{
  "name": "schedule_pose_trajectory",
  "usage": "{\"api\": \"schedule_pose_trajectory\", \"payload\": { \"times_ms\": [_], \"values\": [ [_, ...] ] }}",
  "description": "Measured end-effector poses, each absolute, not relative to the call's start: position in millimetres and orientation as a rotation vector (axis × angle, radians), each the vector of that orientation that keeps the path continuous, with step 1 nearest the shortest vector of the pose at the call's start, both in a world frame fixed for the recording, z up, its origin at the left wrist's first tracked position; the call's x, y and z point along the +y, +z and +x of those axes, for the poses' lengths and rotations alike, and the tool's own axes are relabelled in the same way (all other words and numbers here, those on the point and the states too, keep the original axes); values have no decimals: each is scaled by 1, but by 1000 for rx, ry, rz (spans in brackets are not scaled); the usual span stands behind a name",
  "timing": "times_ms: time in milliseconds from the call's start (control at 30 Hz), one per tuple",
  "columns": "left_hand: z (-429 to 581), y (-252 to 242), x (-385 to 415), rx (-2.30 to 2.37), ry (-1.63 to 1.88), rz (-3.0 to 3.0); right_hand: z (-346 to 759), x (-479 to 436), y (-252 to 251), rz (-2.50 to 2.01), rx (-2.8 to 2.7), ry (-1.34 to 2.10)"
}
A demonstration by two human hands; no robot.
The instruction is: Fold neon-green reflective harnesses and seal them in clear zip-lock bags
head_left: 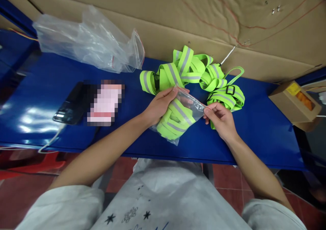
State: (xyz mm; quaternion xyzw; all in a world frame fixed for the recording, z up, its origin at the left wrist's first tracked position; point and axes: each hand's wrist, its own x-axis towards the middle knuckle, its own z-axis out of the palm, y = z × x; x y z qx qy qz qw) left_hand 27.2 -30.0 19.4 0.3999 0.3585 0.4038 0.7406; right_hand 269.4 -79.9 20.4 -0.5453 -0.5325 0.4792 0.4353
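A clear zip-lock bag (195, 108) with a folded neon-yellow reflective strap (175, 121) inside is held above the front part of the blue table. My left hand (163, 104) is closed around the bag's left side and its upper left corner. At the right end of the zip edge, my right hand (220, 119) pinches the bag between thumb and fingers. Just behind the hands lie several more reflective straps (188, 65) in loose coils. One coiled strap with a black buckle (230, 90) rests beyond my right hand.
A pile of clear plastic bags (84, 41) lies at the back left of the blue table (257, 131). A black phone (70, 104) with a white cable sits at left, beside a blurred-out patch. An open cardboard box (292, 101) stands at right. Cardboard panelling (152, 13) rises behind.
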Motion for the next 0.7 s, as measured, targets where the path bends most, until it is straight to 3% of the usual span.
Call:
{"api": "schedule_pose_trajectory", "payload": {
  "times_ms": [700],
  "values": [
    [34,18,-39,746,932,883,279,-76,14,-1367,-1312,1211]
  ]
}}
